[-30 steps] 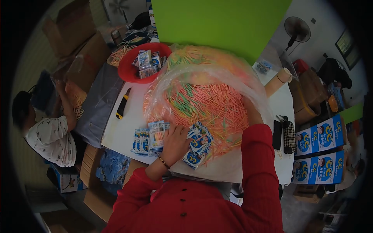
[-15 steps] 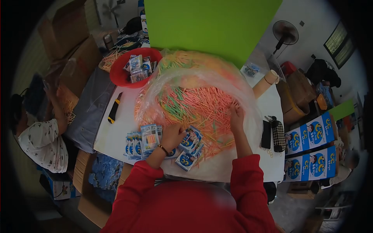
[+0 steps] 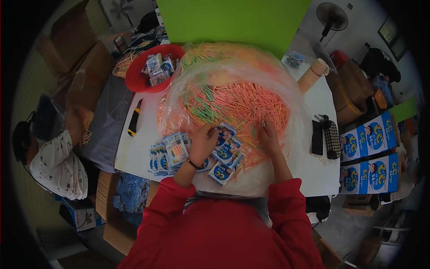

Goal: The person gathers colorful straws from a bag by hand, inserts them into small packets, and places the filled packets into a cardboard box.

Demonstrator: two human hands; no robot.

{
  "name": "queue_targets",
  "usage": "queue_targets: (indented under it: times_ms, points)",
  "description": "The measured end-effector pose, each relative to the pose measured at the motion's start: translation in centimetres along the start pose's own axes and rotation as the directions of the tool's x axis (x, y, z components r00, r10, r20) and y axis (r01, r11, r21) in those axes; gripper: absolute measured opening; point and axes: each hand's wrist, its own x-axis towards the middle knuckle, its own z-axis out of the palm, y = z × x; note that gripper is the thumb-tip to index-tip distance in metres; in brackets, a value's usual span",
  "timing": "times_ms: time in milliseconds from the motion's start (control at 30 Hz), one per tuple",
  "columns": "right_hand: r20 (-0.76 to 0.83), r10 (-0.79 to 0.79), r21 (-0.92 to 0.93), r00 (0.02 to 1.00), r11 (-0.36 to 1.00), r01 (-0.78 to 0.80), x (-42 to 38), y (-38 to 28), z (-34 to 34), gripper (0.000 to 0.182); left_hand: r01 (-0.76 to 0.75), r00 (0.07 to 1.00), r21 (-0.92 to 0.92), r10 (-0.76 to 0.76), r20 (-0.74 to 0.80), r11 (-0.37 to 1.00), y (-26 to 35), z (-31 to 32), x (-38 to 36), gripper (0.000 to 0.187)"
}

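Observation:
A large clear plastic bag (image 3: 295, 107) lies open on the table, full of thin pink, green and yellow sticks (image 3: 233, 101). My left hand (image 3: 204, 144) is closed, its fingertips at the edge of a small blue-and-white packet (image 3: 227, 130) that it appears to grip. More printed packets (image 3: 222, 172) lie just below, and a row of them (image 3: 159, 159) sits left of my wrist, with a clear-fronted packet (image 3: 177, 149) on top. My right hand (image 3: 268, 138) is over the sticks with fingers pinched together; what is between them is too small to make out.
A red bowl (image 3: 134, 80) of packets stands at the back left, near a yellow-black utility knife (image 3: 134, 117). On the right are a tan flask (image 3: 313, 76), a phone (image 3: 317, 136) and a checkered pouch (image 3: 332, 141). Printed cartons (image 3: 369, 172) stand beyond. Another person (image 3: 58, 166) sits at left.
My left hand has lifted from the packet row towards the sticks, a packet now at its fingertips. My right hand has drawn nearer to it. The view has shifted slightly.

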Motion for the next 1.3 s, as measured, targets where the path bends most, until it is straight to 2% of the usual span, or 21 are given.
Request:
queue_targets:
  times_ms: [33,67,100,133,233,267,300,367,400,533,567,633,700,767,833,867,933,967,1000,1100,1300]
  points:
    - [0.049,0.031,-0.153,0.998,0.988,-0.023,-0.1,0.5,0.0,0.015,-0.004,1.000,-0.001,0.004,-0.001,1.000,0.2,0.2,0.1,0.009]
    - [0.050,0.026,-0.154,0.998,0.988,-0.018,0.5,1.0,-0.5,0.015,0.151,0.988,-0.379,-0.128,0.087,0.913,0.4,0.4,0.2,0.011]
    - [0.034,0.139,0.096,0.990,0.985,-0.142,1.2,0.2,-0.8,0.015,0.308,0.951,-0.677,-0.215,0.220,0.668,0.6,0.5,0.1,0.013]
    - [0.042,0.252,0.342,0.967,0.906,-0.251,1.6,-0.5,-1.2,0.015,0.312,0.950,-0.675,-0.216,0.224,0.669,0.3,0.4,-0.1,0.013]
    - [0.070,0.242,0.404,0.968,0.880,-0.249,2.3,-2.1,-2.3,0.016,0.333,0.938,-0.481,-0.230,0.260,0.811,-0.2,0.4,-0.2,0.017]
    - [0.070,0.242,0.404,0.968,0.880,-0.249,2.2,-2.3,-2.2,0.016,0.036,0.985,-0.143,-0.011,0.174,0.989,-0.4,0.4,-0.3,0.017]
    - [0.082,0.209,0.366,0.974,0.903,-0.225,2.0,-2.5,-2.0,0.016,-0.262,0.959,0.231,0.226,0.173,0.937,0.0,0.3,-0.4,0.017]
    - [0.100,0.173,0.327,0.980,0.924,-0.197,1.6,-2.8,-1.5,0.017,-0.349,0.937,0.414,0.328,0.124,0.841,0.8,0.0,-0.6,0.019]
    - [0.042,0.240,0.512,0.970,0.829,-0.227,1.4,-3.7,-0.9,0.017,-0.407,0.895,0.585,0.435,0.101,0.702,1.3,-0.1,-0.6,0.020]
    - [0.051,0.309,0.880,0.950,0.435,-0.189,1.4,-4.9,-1.3,0.017,-0.396,0.897,0.409,0.441,-0.017,0.822,1.5,-0.6,-0.3,0.028]
    - [0.049,0.306,0.881,0.951,0.436,-0.186,1.3,-4.8,-1.2,0.017,-0.332,0.880,0.623,0.470,-0.065,0.708,3.2,-0.6,-0.4,0.031]
    - [0.131,0.275,0.976,0.952,0.132,-0.173,1.4,-4.9,-0.9,0.016,-0.233,0.849,0.799,0.516,-0.111,0.555,4.7,-0.1,-0.3,0.035]
    - [0.183,0.255,0.967,0.949,0.128,-0.221,0.7,-6.3,0.1,0.015,-0.398,0.891,0.440,0.453,-0.022,0.805,4.5,0.4,-0.6,0.038]
    - [0.247,0.255,0.952,0.935,0.118,-0.284,-0.6,-8.9,1.8,0.015,-0.434,0.893,0.385,0.445,0.066,0.814,5.5,1.8,-1.0,0.030]
    - [0.277,0.275,0.874,0.920,0.325,-0.361,-1.1,-10.8,3.1,0.015,-0.474,0.880,0.321,0.450,0.151,0.820,5.3,2.5,-1.2,0.024]
    - [0.279,0.273,0.874,0.921,0.325,-0.361,-1.3,-10.7,3.2,0.015,-0.414,0.899,0.279,0.339,0.279,0.867,4.4,2.9,-1.2,0.019]
    - [0.276,0.273,0.950,0.922,0.067,-0.304,-1.6,-10.2,3.1,0.018,-0.344,0.882,0.240,0.225,0.414,0.908,4.5,3.3,-1.6,0.018]
    - [0.268,0.281,0.952,0.921,0.067,-0.298,-1.8,-10.0,2.9,0.018,-0.055,0.876,-0.058,0.076,0.476,0.997,4.5,3.6,-2.4,0.019]
    - [0.278,0.318,0.943,0.907,0.089,-0.320,-2.0,-9.8,2.7,0.020,0.269,0.820,-0.317,-0.043,0.571,0.910,4.7,3.8,-3.2,0.023]
    - [0.257,0.406,0.951,0.877,0.055,-0.304,-1.5,-7.9,1.9,0.025,0.483,0.755,-0.417,-0.125,0.644,0.770,4.3,3.7,-4.8,0.026]
    - [0.106,0.614,0.985,0.782,0.043,-0.167,-0.9,-4.6,-1.8,0.021,0.478,0.788,-0.390,-0.189,0.585,0.787,6.3,-1.3,-6.6,0.021]
